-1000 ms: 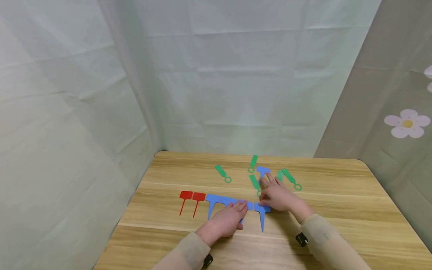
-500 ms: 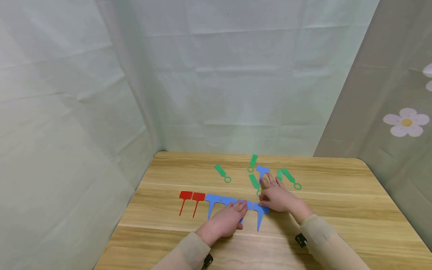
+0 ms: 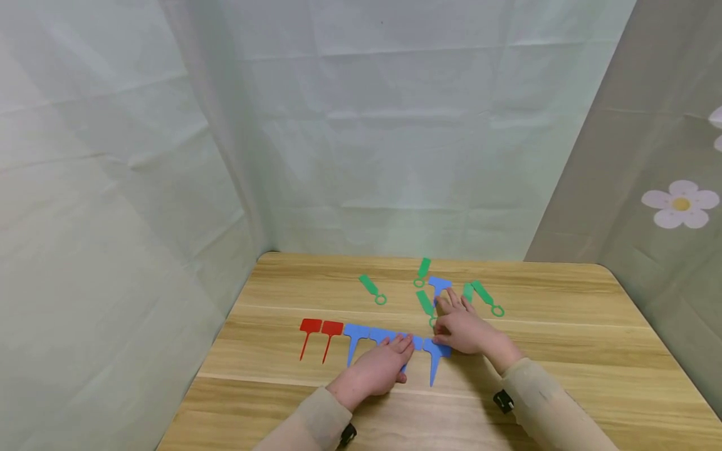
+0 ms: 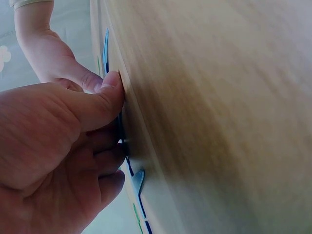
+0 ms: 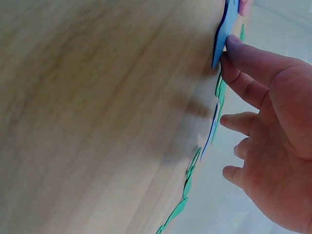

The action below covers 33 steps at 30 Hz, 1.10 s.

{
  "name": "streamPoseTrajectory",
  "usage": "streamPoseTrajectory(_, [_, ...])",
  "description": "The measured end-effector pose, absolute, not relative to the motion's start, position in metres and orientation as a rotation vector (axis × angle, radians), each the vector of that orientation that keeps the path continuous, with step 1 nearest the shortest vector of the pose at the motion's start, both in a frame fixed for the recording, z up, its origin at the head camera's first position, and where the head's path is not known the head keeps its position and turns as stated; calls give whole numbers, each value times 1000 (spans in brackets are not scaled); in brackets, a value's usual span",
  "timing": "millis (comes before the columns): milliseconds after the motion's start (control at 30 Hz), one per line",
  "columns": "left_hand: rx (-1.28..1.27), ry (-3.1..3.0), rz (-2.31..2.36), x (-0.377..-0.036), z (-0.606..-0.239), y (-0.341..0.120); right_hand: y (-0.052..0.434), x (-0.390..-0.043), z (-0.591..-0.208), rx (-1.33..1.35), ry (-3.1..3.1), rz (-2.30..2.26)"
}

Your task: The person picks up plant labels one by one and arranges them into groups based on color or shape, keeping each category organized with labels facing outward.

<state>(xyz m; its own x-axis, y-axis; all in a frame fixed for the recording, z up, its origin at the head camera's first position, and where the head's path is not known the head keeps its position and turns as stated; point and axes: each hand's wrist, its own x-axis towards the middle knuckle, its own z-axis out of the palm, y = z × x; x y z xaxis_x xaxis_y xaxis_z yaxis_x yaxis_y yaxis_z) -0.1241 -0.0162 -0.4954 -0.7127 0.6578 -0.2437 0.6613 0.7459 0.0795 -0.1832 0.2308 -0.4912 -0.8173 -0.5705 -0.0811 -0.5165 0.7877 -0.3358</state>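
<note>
The blue tag (image 3: 435,354) lies flat on the wooden surface (image 3: 564,326) at the right end of a row of blue and red tags (image 3: 321,328). The right hand (image 3: 465,329) pinches its head with thumb and forefinger; the left hand (image 3: 376,369), fingers straight, presses the neighbouring blue tags (image 3: 366,333). This looks like lining up; next comes nudging it flush. The right wrist view shows the thumb against the tag's edge (hidden from the head view).
</note>
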Motion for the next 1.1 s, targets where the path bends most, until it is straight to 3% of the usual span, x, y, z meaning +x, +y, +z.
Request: streamPoseTrajectory(1100, [1026,2688,-29,-125,-501,-15,240,-200,-483,-801,2881,-416])
